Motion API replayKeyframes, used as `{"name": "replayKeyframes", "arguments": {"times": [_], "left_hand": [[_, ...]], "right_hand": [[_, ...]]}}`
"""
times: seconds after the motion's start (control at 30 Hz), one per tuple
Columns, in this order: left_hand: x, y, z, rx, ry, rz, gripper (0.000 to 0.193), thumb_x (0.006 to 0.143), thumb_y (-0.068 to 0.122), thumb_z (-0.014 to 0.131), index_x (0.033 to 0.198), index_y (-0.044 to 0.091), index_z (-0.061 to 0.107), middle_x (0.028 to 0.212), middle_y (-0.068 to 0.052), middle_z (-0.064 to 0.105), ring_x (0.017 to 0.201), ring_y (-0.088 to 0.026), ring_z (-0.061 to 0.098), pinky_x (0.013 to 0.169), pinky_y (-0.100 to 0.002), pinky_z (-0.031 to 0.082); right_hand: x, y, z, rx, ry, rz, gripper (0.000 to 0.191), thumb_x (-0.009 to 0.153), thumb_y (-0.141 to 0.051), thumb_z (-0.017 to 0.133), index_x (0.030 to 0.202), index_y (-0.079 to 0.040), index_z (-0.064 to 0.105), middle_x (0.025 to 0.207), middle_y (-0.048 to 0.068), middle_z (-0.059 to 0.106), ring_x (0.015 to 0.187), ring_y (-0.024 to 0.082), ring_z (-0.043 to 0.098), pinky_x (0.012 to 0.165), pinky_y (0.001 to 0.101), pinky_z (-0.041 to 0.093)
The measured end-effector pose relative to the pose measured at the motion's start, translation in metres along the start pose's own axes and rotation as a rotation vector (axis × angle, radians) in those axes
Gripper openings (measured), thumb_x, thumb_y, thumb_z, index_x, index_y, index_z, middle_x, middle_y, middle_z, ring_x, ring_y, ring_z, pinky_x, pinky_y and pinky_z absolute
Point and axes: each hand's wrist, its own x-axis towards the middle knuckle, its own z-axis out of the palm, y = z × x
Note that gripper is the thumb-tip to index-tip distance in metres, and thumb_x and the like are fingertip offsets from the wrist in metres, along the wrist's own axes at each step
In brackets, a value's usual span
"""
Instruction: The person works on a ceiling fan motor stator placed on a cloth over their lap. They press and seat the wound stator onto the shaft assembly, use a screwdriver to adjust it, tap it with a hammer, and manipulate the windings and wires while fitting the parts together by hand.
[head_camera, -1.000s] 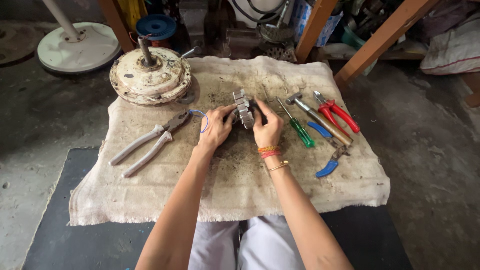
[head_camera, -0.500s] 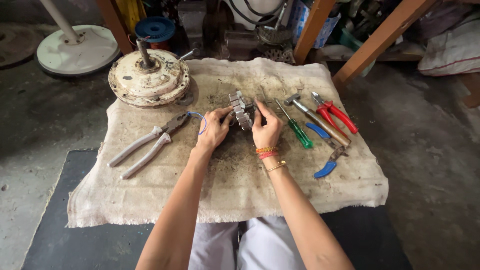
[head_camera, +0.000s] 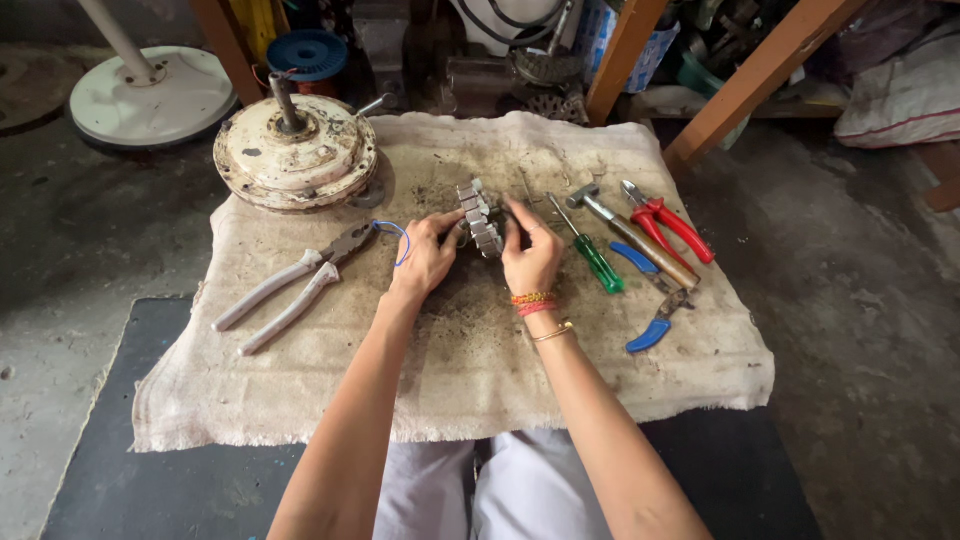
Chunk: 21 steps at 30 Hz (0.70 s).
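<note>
Metal core (head_camera: 481, 218): toothed grey piece, I'm seeing it sitting up off the cloth (head_camera: 480, 370) near the middle-top, w/ both hands gripping it.
Left hand (head_camera: 428, 255): I'm watching it closing on the core's left side, thumb and fingers pinching the edge; a thin blue wire loop (head_camera: 398, 238) is lying just beside its knuckles.
Right hand (head_camera: 530, 255): it's wrapping the core's right side, fingers curling over the top; bracelets (head_camera: 535, 303) are showing on the wrist.
Pliers w/ pale handles (head_camera: 290, 288): lying on the cloth left of the left hand, jaws pointing toward the wire, not touching the hand.
Green screwdriver (head_camera: 590, 250): resting just right of the right hand, tip pointing up-left.
Hammer (head_camera: 625, 232): lying diagonal, right of the screwdriver.
Red pliers (head_camera: 665, 222): sitting at the far right of the tool row.
Blue-handled pliers (head_camera: 650, 300): lying below the hammer, near the cloth's right side.
Round motor housing (head_camera: 295, 158): worn cream disc w/ a shaft sticking up, sitting on the cloth's top-left corner, well apart from both hands.
White fan base (head_camera: 150, 95): standing on the floor beyond the housing.
</note>
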Motion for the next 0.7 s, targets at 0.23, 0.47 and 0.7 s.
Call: {"name": "replayKeyframes", "arguments": {"times": [0.23, 0.47, 0.7], "left_hand": [[0.0004, -0.0004, -0.0005, 0.005, -0.008, -0.019, 0.029, 0.093, 0.014, 0.065, 0.119, 0.007, 0.074, 0.111, -0.020, 0.072, 0.101, -0.040, 0.069, 0.089, -0.045, 0.054], [-0.0003, -0.0012, 0.0001, -0.003, 0.004, -0.005, 0.028, 0.093, 0.013, 0.066, 0.118, 0.007, 0.074, 0.110, -0.019, 0.073, 0.100, -0.039, 0.070, 0.087, -0.044, 0.055], [-0.0007, 0.0000, -0.0004, -0.011, 0.012, 0.015, 0.028, 0.092, 0.011, 0.065, 0.118, 0.006, 0.074, 0.110, -0.020, 0.073, 0.100, -0.038, 0.071, 0.087, -0.044, 0.056]], "right_hand": [[0.0001, 0.0004, 0.0009, -0.017, 0.001, 0.075, 0.031, 0.090, 0.004, 0.065, 0.118, -0.004, 0.075, 0.109, 0.017, 0.077, 0.099, 0.028, 0.077, 0.086, 0.0349, 0.058], [-0.0002, -0.0010, -0.0002, -0.015, -0.035, 0.074, 0.031, 0.090, 0.003, 0.067, 0.118, -0.006, 0.075, 0.106, 0.016, 0.078, 0.096, 0.028, 0.077, 0.084, 0.0347, 0.058], [-0.0003, -0.0010, 0.0004, -0.013, 0.017, 0.063, 0.033, 0.091, 0.004, 0.066, 0.121, -0.006, 0.074, 0.109, 0.017, 0.076, 0.098, 0.029, 0.077, 0.085, 0.0354, 0.058]]}}
